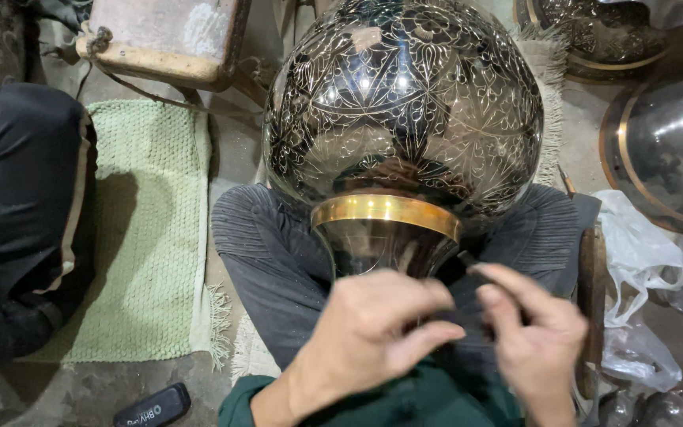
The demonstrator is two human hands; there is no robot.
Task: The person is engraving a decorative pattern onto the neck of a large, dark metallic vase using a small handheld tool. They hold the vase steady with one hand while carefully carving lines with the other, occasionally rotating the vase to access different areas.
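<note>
A large round metal vessel (403,103), black with fine engraved floral lines, lies in my lap. Its brass band (386,210) and dark neck (381,249) point toward me. My left hand (369,336) hovers just in front of the neck, blurred, with its fingers loosely curled and apart and nothing seen in it. My right hand (533,336) is beside it at the right, thumb and forefinger pinched on a thin dark tool (466,258) whose tip reaches toward the neck. My crossed legs in grey trousers (270,269) support the vessel.
A green knitted mat (148,229) lies on the floor at left, beside another person's dark-trousered leg (21,213). A worn wooden stool (164,39) stands behind it. More dark metal vessels (666,142) and crumpled plastic bags (638,261) sit at right. A small black case (153,405) lies near the bottom left.
</note>
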